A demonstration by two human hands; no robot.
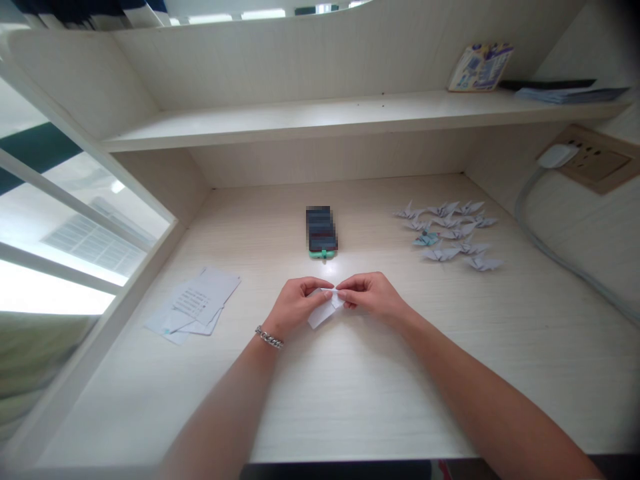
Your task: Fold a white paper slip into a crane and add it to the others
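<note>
Between both hands, just above the desk, is a small folded piece of white paper [323,315]. My left hand [300,301], with a silver chain bracelet [269,337] at its wrist, pinches the paper's upper left part between thumb and fingers. From the other side my right hand [370,293] grips the upper right corner, thumb and index fingertip close to those of the left. A narrow flap of the paper hangs down toward the lower left. The fingers cover part of the folds.
Several folded paper cranes [457,230], one of them blue [426,239], stand at the right. A phone [321,230] in a green holder lies ahead of my hands. Loose paper sheets [200,300] lie at the left. A cable [550,253] runs from the wall socket [600,160] along the right side.
</note>
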